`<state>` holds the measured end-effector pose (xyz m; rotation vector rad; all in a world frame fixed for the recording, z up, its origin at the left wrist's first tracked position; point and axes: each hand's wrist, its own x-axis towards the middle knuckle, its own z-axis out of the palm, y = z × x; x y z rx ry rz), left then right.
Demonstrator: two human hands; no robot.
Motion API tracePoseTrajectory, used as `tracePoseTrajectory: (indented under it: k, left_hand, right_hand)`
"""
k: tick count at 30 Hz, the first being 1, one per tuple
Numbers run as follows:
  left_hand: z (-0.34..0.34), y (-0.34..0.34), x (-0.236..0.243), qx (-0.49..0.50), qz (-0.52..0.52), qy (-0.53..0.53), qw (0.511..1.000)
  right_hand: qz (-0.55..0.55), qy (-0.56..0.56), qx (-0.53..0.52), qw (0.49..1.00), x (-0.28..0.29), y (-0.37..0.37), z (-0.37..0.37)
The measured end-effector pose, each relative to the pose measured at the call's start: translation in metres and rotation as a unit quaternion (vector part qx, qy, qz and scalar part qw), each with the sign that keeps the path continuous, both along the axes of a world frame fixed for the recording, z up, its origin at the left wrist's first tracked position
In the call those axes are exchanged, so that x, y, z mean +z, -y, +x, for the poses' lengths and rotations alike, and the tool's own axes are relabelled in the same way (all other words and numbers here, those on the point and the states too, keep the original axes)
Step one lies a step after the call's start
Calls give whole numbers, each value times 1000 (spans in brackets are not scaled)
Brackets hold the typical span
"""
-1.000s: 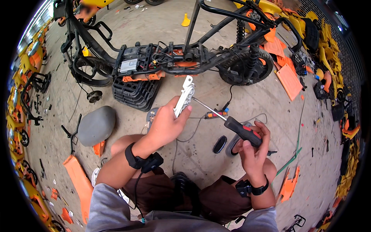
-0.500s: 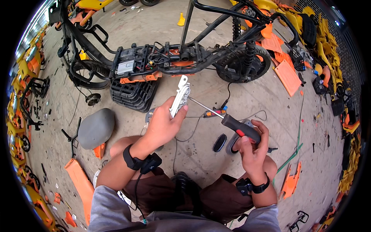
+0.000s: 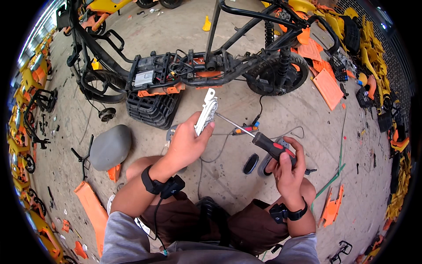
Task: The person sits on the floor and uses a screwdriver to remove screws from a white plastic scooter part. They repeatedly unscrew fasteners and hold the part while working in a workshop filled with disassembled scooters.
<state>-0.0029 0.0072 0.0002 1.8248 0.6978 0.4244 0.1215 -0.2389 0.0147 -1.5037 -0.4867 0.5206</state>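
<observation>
Now the left hand [image 3: 187,143], gripping the white part [image 3: 206,111], sits slightly lower mid-frame; the right hand [image 3: 288,169] still clasps the screwdriver [image 3: 259,138] against it.

In my left hand [image 3: 187,145] I've got a pale, matt plastic part [image 3: 206,112]. Right hand [image 3: 288,169] grips a screwdriver [image 3: 259,138] with a shiny metal shaft and rubbery black-red handle. Beyond both hands, rough dusty concrete floor [image 3: 228,92].
</observation>
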Motion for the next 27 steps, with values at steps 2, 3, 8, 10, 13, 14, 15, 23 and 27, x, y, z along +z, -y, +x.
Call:
tracePoseTrajectory:
  k: [2, 3, 8, 10, 13, 14, 15, 23, 27]
  left_hand:
    - [2, 0, 1, -1, -4, 1, 1000]
    - [3, 0, 2, -2, -8, 3, 1000]
    - [-3, -3, -1, -2, 6, 1, 1000]
    - [-3, -2, -11, -13, 71, 33, 997]
    - [-1, 1, 4, -18, 73, 20, 997]
    - [-1, 3, 7, -17, 71, 16, 997]
    - [-3, 1, 11, -16, 69, 12, 997]
    - [-7, -2, 15, -26, 51, 15, 998]
    - [-4, -2, 10, -25, 54, 22, 998]
  right_hand:
    - [-2, -12, 16, 1000, -5, 5, 5]
    - [-1, -11, 19, 1000, -6, 6, 6]
    - [14, 110, -24, 994, -13, -6, -2]
    - [-12, 97, -35, 995, -17, 2, -2]
    - [35, -12, -51, 998, -11, 0, -6]
    - [41, -19, -57, 997, -11, -1, -7]
    - [23, 16, -38, 999, -6, -4, -7]
    - [18, 7, -55, 998, -11, -3, -9]
    - [32, 87, -62, 994, -13, -11, -11]
